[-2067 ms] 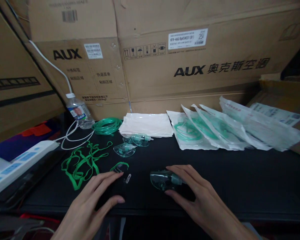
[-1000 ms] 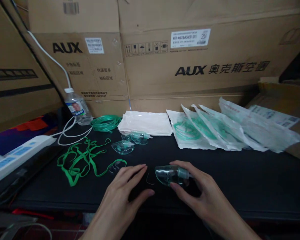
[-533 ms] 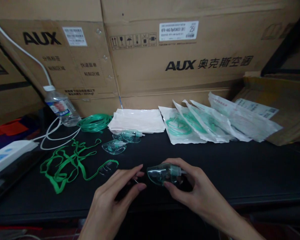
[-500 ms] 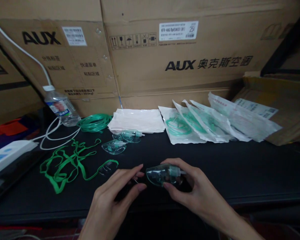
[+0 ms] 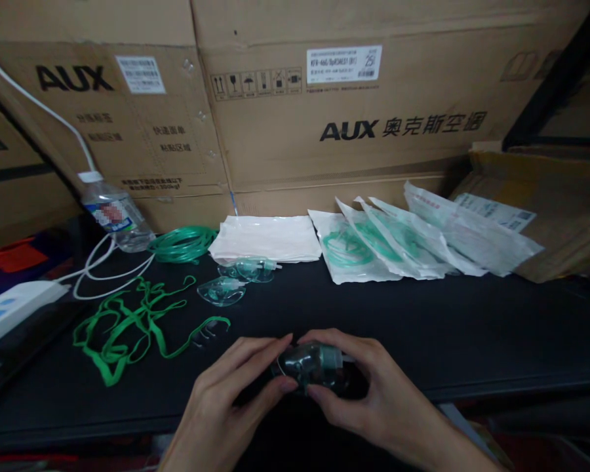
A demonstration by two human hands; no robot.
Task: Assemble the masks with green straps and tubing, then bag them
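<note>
A clear green oxygen mask (image 5: pixel 305 362) is gripped at its connector end by my right hand (image 5: pixel 368 377), with the fingers over the top and the thumb below. My left hand (image 5: pixel 240 387) pinches at the mask's other end. A thin, pale, curved strip (image 5: pixel 280 367) shows between its finger and thumb, against the mask; its exact kind is too small to make out. Farther back on the black table (image 5: pixel 413 328), two similar masks lie close together, the nearer mask (image 5: pixel 221 292) in front of the farther mask (image 5: pixel 253 269).
Green elastic straps (image 5: pixel 147 321) lie tangled at left. Behind them are coiled green tubing (image 5: pixel 184 244), a plastic bottle (image 5: pixel 115 216) and a white power strip (image 5: pixel 19 305). White sheets (image 5: pixel 265 237) and several tubing packets (image 5: pixel 349 246) lie along the cardboard boxes (image 5: pixel 265 144).
My hands have come together and slightly lower. The left fingers, earlier apart from the mask with the thin strip, now meet its end. The right hand still holds the mask.
</note>
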